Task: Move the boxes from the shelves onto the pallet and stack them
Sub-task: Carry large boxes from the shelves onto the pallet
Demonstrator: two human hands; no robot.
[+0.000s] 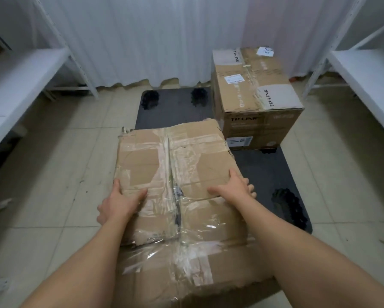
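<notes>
above dark pallet (266, 170), both hands' grip clasps taped box (175, 185) between them.

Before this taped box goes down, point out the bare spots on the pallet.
The pallet shows bare surface at the far left, between the curtain and the taped box, left of the TP-LINK box. A second bare patch lies near right, below the TP-LINK box, beside the right hand. The far right corner is taken. The left hand also holds the taped box.

Both hands, left (117, 202) and right (233, 187), forward, thumbs up, fingers wrapped downward
</notes>
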